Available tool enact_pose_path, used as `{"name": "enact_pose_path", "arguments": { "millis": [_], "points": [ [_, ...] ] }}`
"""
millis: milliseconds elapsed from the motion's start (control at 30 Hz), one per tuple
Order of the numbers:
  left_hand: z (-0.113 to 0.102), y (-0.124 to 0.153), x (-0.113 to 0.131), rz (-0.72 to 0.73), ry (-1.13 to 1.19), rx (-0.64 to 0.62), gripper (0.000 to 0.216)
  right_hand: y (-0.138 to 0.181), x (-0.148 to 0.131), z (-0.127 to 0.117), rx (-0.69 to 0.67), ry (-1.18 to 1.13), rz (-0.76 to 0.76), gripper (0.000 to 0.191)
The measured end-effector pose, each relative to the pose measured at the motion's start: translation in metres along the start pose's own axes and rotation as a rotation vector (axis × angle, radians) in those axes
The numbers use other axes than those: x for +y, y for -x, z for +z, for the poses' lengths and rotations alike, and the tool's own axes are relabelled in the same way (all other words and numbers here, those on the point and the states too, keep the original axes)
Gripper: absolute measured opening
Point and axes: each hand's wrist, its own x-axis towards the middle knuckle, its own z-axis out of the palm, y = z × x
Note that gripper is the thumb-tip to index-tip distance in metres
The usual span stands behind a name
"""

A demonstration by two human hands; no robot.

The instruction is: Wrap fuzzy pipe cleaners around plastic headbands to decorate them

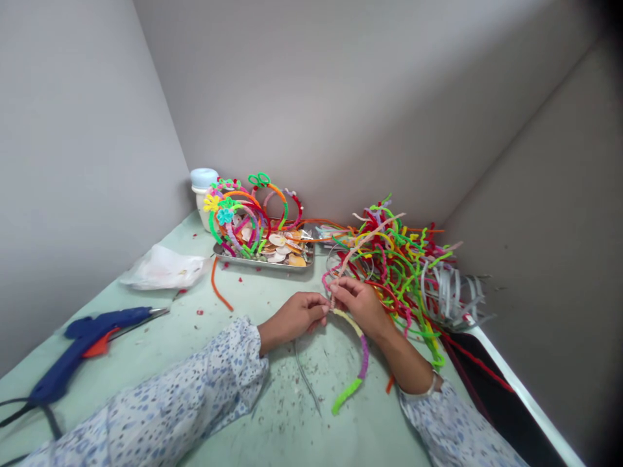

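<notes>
My striped fuzzy band [365,357] hangs from my fingers, curving toward six o'clock. My left hand [298,316] pinches its upper end; my right hand [361,305] pinches a pale pink strand [354,251]. From them, the metal tray [265,264] sits at ten-thirty, the glue gun [109,323] at nine.

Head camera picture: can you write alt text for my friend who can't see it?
A left hand and right hand meet where a pink fuzzy stem joins a band wrapped in yellow, purple and green. Behind them are bright hoops and a tray of shells, with a stem pile to the right. A glue gun lies left.
</notes>
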Motion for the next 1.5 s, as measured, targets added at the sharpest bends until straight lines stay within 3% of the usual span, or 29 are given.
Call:
{"name": "enact_pose_path", "arguments": {
  "millis": [667, 900, 1033, 1500],
  "points": [
    [0.000, -0.001, -0.003, 0.030, -0.108, 0.007, 0.025, -0.001, 0.001, 0.001, -0.031, 0.024, 0.003, 0.022],
    [-0.004, -0.005, -0.006, 0.038, -0.032, 0.142, 0.022, 0.000, -0.009, -0.006, -0.167, 0.022, 0.001, 0.024],
    [-0.005, -0.006, -0.006, 0.055, -0.030, 0.194, 0.022, 0.000, -0.006, -0.007, -0.169, 0.061, 0.034, 0.024],
    [-0.007, -0.005, -0.008, 0.016, -0.060, 0.113, 0.027, 0.000, -0.003, -0.006, -0.170, 0.091, 0.097, 0.022]
  ]
}}
